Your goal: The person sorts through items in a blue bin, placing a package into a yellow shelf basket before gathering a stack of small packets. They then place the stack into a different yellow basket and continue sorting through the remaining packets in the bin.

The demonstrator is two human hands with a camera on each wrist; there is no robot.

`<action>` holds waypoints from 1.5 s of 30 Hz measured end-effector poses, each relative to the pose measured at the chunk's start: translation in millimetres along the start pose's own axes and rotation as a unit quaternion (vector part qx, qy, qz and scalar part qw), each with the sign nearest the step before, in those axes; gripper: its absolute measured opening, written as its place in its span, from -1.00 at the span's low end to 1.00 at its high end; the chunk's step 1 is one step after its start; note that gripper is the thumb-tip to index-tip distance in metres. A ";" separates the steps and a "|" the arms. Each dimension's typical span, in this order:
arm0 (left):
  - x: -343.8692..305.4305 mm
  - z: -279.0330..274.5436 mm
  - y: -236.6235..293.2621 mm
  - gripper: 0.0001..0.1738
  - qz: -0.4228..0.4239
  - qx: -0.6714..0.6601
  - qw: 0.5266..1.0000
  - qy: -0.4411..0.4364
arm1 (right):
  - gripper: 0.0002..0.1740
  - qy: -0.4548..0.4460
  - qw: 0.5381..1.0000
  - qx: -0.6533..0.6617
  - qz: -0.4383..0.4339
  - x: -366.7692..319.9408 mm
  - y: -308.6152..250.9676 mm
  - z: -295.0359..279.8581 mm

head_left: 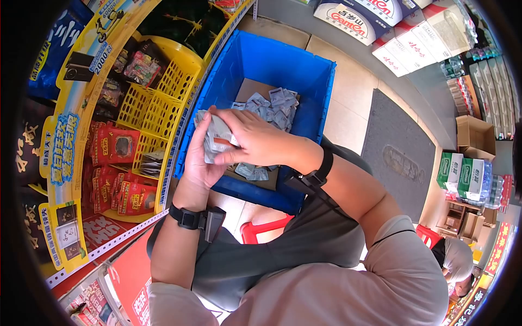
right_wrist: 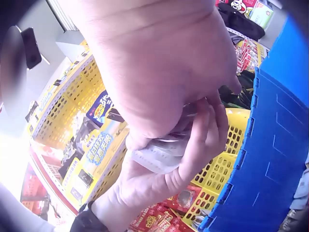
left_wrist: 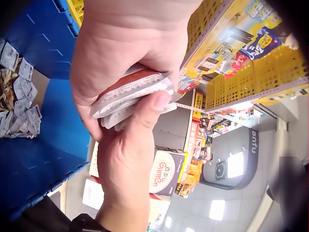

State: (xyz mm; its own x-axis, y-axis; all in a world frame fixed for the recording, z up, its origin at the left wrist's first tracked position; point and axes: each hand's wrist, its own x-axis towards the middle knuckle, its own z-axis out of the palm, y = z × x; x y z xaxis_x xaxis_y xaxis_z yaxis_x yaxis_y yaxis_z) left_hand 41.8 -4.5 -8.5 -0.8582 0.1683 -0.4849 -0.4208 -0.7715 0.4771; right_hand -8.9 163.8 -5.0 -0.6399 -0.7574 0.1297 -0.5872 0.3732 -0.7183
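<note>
Both hands hold a stack of silvery packets (head_left: 215, 136) above the left side of a blue crate (head_left: 261, 51). The left hand (head_left: 200, 163) cups the stack from the left and below, its thumb along the near side. Across the top and right edge lies the right hand (head_left: 253, 136), fingers curled over the packets. In the left wrist view the packets (left_wrist: 130, 94) show printed edges and a reddish-brown one, pinched between the hands. More silvery packets (head_left: 277, 108) lie loose on cardboard inside the crate.
Left of the crate, a shelf holds yellow perforated baskets (head_left: 155, 111) with red snack bags (head_left: 117, 145). Drink cartons (head_left: 353, 22) stand beyond the crate, and a grey mat (head_left: 399, 157) lies on the floor to the right. A red stool (head_left: 261, 228) is below. Another person (head_left: 457, 258) is at the lower right.
</note>
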 end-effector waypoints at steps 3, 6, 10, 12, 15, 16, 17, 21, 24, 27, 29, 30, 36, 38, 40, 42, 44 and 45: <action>10.8 -26.8 4.0 -0.38 -0.061 0.010 0.996 -0.070 | 0.01 0.001 0.999 -0.034 0.013 1.7 -2.4 6.0; 7.5 -18.0 3.7 -0.41 -0.028 0.022 0.999 -0.004 | 0.03 -0.043 0.997 -0.065 0.025 -0.4 -6.6 6.2; 0.5 -16.8 8.2 -0.35 -0.037 0.026 0.999 -0.011 | 0.07 -0.123 0.992 0.008 0.010 0.9 1.8 -18.4; 6.9 -34.7 8.2 -0.28 -0.083 0.041 0.995 -0.037 | -0.04 -0.126 0.958 0.243 0.086 4.1 3.3 -36.4; -1.6 -19.1 10.9 -0.31 -0.103 0.074 0.983 -0.131 | 0.16 -0.125 0.938 0.318 0.057 3.8 18.6 -46.5; -4.0 -16.7 8.2 -0.33 -0.102 0.087 0.981 -0.137 | 0.24 -0.149 0.935 0.315 0.069 3.2 13.0 -50.3; -3.6 -19.6 9.3 -0.33 -0.129 0.082 0.974 -0.164 | 0.31 -0.174 0.931 0.312 0.077 3.0 7.5 -50.8; -9.1 -16.8 13.5 -0.14 -0.148 0.145 0.959 -0.191 | 0.08 -0.193 0.952 0.232 0.054 4.9 4.7 -42.5; -10.0 -13.7 16.4 0.20 -0.126 0.183 0.955 -0.198 | -0.05 -0.177 0.939 0.284 0.086 5.6 -2.2 -37.5; -4.9 -20.5 10.2 0.31 -0.082 0.215 0.954 -0.194 | -0.06 -0.162 0.956 0.234 0.069 7.0 -6.0 -34.4; -4.1 -23.6 10.5 0.36 -0.056 0.233 0.953 -0.188 | -0.07 -0.160 0.961 0.213 0.076 8.5 -8.0 -33.9; -6.1 -22.6 12.6 0.38 -0.048 0.234 0.953 -0.184 | -0.07 -0.161 0.960 0.215 0.081 8.5 -8.9 -32.9; -9.2 -26.2 23.0 -0.25 0.032 0.136 0.985 -0.104 | -0.12 -0.077 0.964 0.244 0.067 12.6 2.6 -21.8; -10.9 -32.1 23.3 -0.40 0.054 0.114 0.989 -0.073 | -0.15 -0.036 0.956 0.273 0.104 18.5 11.6 -16.3; -17.3 -37.2 21.9 -0.42 0.094 0.217 0.971 -0.046 | -0.22 -0.010 0.950 0.282 0.135 22.5 14.7 -14.5; -25.5 -36.4 21.4 -0.41 0.106 0.269 0.957 -0.022 | -0.24 0.006 0.946 0.289 0.147 23.3 12.1 -5.4; -35.2 -38.9 21.9 -0.39 0.095 0.273 0.957 -0.033 | -0.28 0.006 0.946 0.281 0.159 24.0 9.7 3.7; -37.4 -41.7 18.7 -0.40 0.105 0.276 0.955 -0.044 | -0.29 0.005 0.945 0.285 0.162 22.3 11.0 8.4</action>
State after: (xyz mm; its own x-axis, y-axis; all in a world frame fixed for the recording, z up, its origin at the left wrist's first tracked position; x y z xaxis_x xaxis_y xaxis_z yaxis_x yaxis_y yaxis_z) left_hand 78.3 -50.8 -12.0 -0.9516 0.1148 -0.2850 -0.3072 -0.3576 0.8819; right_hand -25.4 146.6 -15.7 -0.7462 -0.6473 -0.1556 0.0002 0.2335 -0.9724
